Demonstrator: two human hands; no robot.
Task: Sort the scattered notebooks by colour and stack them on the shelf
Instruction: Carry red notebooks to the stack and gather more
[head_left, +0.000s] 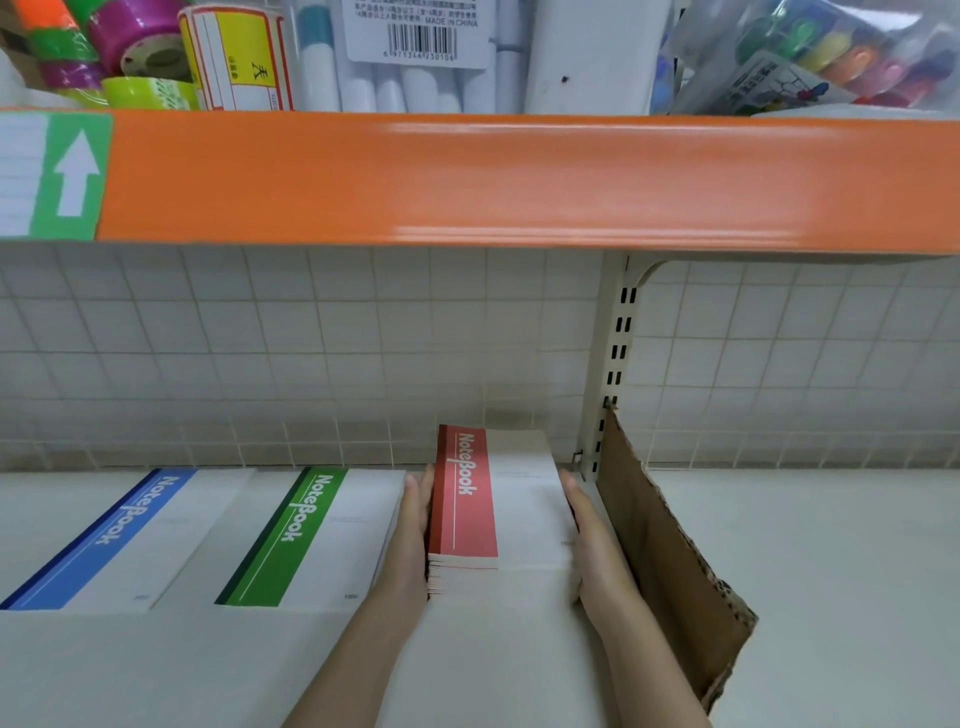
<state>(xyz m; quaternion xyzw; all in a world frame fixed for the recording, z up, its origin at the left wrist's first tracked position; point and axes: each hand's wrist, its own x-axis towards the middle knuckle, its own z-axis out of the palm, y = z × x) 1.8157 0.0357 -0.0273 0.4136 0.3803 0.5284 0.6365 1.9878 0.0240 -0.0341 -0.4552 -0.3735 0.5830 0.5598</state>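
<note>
A stack of red-banded notebooks (501, 499) lies on the pale lower shelf (831, 545), towards its back. My left hand (415, 525) presses flat against the stack's left side with straight fingers. My right hand (589, 535) presses flat against its right side. To the left lie a green-banded notebook stack (311, 535) and, further left, a blue-banded notebook stack (119, 540), side by side in a row.
A brown cardboard divider (670, 551) stands upright just right of my right hand, by the slotted shelf upright (618, 353). An orange shelf edge (519, 176) hangs overhead, with tape rolls (130, 47), markers and packaged goods on it. A tiled wall closes the back.
</note>
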